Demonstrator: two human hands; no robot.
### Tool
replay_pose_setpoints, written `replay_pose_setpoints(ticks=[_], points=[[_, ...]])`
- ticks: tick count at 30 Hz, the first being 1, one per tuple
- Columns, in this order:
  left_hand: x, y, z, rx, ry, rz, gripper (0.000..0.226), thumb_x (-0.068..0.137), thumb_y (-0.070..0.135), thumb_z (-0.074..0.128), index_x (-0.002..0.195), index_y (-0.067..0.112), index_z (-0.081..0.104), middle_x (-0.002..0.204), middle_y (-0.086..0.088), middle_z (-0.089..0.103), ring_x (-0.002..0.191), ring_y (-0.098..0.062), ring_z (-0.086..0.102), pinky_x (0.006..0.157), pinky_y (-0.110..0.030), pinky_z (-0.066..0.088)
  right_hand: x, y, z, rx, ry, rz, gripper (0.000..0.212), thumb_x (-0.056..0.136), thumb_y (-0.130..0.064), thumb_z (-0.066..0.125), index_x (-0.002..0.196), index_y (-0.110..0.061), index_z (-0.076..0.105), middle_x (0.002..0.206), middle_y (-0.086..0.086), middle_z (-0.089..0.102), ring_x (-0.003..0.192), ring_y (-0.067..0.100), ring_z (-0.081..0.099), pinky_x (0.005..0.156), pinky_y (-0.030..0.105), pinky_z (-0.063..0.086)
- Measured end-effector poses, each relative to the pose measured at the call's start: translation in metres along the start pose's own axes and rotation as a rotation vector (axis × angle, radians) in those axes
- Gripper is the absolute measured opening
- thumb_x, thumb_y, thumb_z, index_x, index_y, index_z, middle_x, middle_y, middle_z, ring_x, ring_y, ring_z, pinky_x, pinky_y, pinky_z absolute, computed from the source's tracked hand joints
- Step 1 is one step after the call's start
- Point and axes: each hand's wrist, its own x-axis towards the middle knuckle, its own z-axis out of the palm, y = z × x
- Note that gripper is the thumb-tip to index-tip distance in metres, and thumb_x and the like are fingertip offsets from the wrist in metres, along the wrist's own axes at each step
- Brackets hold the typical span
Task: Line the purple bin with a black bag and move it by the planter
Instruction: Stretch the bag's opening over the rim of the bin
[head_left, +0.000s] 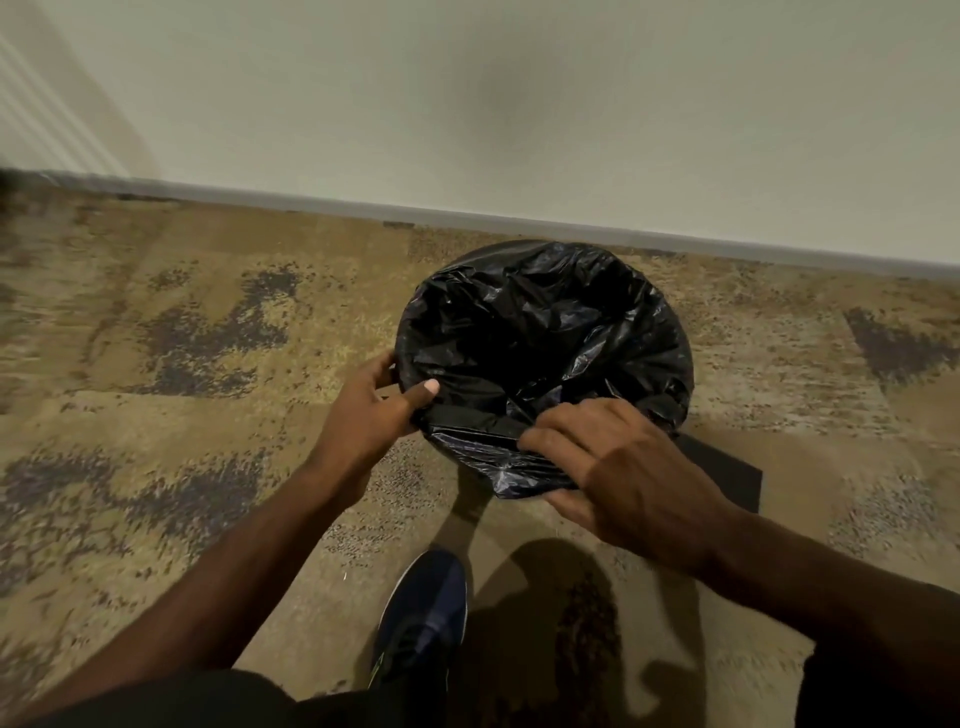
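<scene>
Mottled carpet (182, 332) runs to the wall, where the bin (688, 358) stands; left hand (371, 410) and right hand (618, 467) each grip the black bag (540, 332), folding its edge over the near rim. Lining looks nearly finished; carrying it to the planter comes next.

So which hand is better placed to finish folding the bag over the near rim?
Probably the right hand: it already pinches the loose black bag hanging at the near rim, while the left hand steadies the side.

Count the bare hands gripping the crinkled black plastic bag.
2. The left hand pinches the crinkled black plastic bag at the near-left rim; the right hand grips its folded-over edge at the near side. No other hand shows.
</scene>
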Motion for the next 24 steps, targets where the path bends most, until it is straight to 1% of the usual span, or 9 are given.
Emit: replay_pose_setpoints(ticks=[1, 3, 5, 8, 11, 13, 16, 21, 24], points=[[0.001, 0.000, 0.000, -0.015, -0.006, -0.004, 0.042, 0.093, 0.012, 0.070, 0.133, 0.025, 0.062, 0.110, 0.006, 0.076, 0.094, -0.011, 0.076, 0.076, -0.027, 0.061, 0.001, 0.001, 0.004, -0.020, 0.024, -0.056, 0.050, 0.081, -0.030, 0.075, 0.126, -0.020, 0.054, 0.116, 0.002, 0.063, 0.099, 0.019, 0.060, 0.086, 0.034, 0.050], [0.004, 0.001, -0.001, -0.038, -0.020, -0.012, 0.044, 0.091, 0.010, 0.072, 0.132, 0.024, 0.062, 0.102, 0.012, 0.079, 0.095, -0.011, 0.076, 0.079, -0.031, 0.062, -0.001, 0.000, 0.013, -0.085, 0.076, -0.173, 0.027, 0.093, -0.018, 0.056, 0.120, -0.019, 0.053, 0.108, 0.002, 0.063, 0.091, 0.020, 0.058, 0.080, 0.034, 0.047], [0.007, 0.002, 0.000, -0.049, -0.039, -0.015, 0.046, 0.090, 0.008, 0.073, 0.133, 0.021, 0.062, 0.104, 0.008, 0.079, 0.095, -0.012, 0.077, 0.077, -0.030, 0.063, -0.006, 0.001, 0.023, -0.142, 0.133, -0.238, 0.024, 0.099, -0.012, 0.043, 0.119, -0.019, 0.054, 0.107, 0.001, 0.065, 0.094, 0.022, 0.058, 0.087, 0.035, 0.039], [0.012, 0.004, 0.000, -0.064, -0.057, -0.034, 0.051, 0.088, 0.006, 0.074, 0.136, 0.018, 0.060, 0.120, -0.003, 0.074, 0.100, -0.017, 0.076, 0.077, -0.032, 0.063, -0.013, 0.012, 0.031, -0.167, 0.284, -0.297, 0.023, 0.104, -0.008, 0.047, 0.122, -0.013, 0.059, 0.107, 0.002, 0.070, 0.098, 0.022, 0.060, 0.094, 0.036, 0.039], [0.016, 0.004, -0.003, -0.088, -0.065, -0.065, 0.054, 0.085, 0.005, 0.076, 0.135, 0.016, 0.059, 0.125, -0.006, 0.071, 0.103, -0.022, 0.075, 0.074, -0.035, 0.063, -0.020, 0.015, 0.027, -0.213, 0.338, -0.324, 0.021, 0.100, -0.008, 0.057, 0.115, -0.013, 0.072, 0.100, 0.001, 0.072, 0.090, 0.020, 0.067, 0.088, 0.035, 0.044], [0.015, 0.004, -0.001, -0.082, -0.087, -0.083, 0.058, 0.084, 0.006, 0.078, 0.137, 0.018, 0.058, 0.127, -0.005, 0.069, 0.104, -0.024, 0.074, 0.073, -0.037, 0.064, -0.027, 0.012, 0.024, -0.252, 0.302, -0.340, 0.020, 0.099, -0.011, 0.058, 0.111, -0.016, 0.073, 0.096, -0.002, 0.072, 0.086, 0.019, 0.066, 0.083, 0.034, 0.043], [0.010, 0.002, 0.003, -0.061, -0.086, -0.084, 0.060, 0.085, 0.004, 0.076, 0.140, 0.019, 0.056, 0.128, -0.003, 0.067, 0.102, -0.021, 0.073, 0.067, -0.031, 0.063, -0.040, 0.008, 0.031, -0.299, 0.173, -0.353, 0.023, 0.097, -0.012, 0.057, 0.117, -0.017, 0.068, 0.098, -0.003, 0.071, 0.086, 0.018, 0.065, 0.082, 0.035, 0.036], [0.009, 0.001, 0.000, -0.099, -0.088, -0.103, 0.062, 0.082, 0.003, 0.079, 0.138, 0.019, 0.057, 0.125, -0.003, 0.071, 0.097, -0.020, 0.076, 0.067, -0.031, 0.063, -0.053, -0.006, 0.041, -0.313, -0.070, -0.216, 0.039, 0.084, -0.016, 0.068, 0.123, -0.017, 0.065, 0.109, -0.003, 0.075, 0.092, 0.018, 0.068, 0.085, 0.036, 0.032], [0.011, 0.001, -0.006, -0.097, -0.098, -0.117, 0.072, 0.077, 0.006, 0.083, 0.141, 0.019, 0.054, 0.129, -0.003, 0.067, 0.103, -0.023, 0.074, 0.074, -0.037, 0.064, -0.059, -0.016, 0.024, -0.150, 0.016, -0.162, 0.029, 0.090, -0.019, 0.068, 0.119, -0.019, 0.066, 0.112, -0.003, 0.073, 0.090, 0.017, 0.067, 0.078, 0.033, 0.040]])
